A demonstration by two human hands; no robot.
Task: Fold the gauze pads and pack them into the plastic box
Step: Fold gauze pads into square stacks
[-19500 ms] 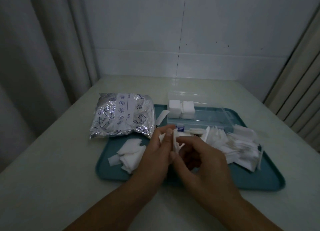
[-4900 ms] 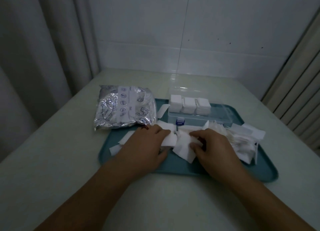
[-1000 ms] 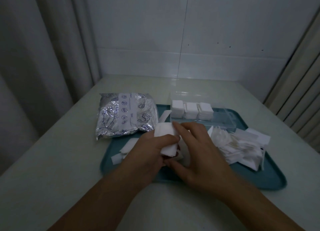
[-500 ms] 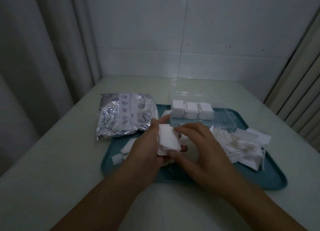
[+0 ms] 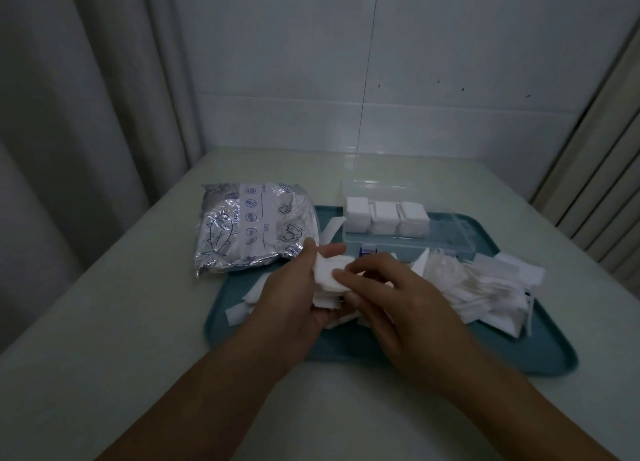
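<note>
Left hand (image 5: 294,296) and right hand (image 5: 398,301) holding folded gauze pad (image 5: 329,275) over teal tray (image 5: 433,351), plastic box (image 5: 446,241) behind

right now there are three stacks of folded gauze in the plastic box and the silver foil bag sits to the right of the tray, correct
Not quite. The head view shows the silver foil bag to the left of the tray, overlapping its left corner. The three stacks of folded gauze in the plastic box are right.
</note>
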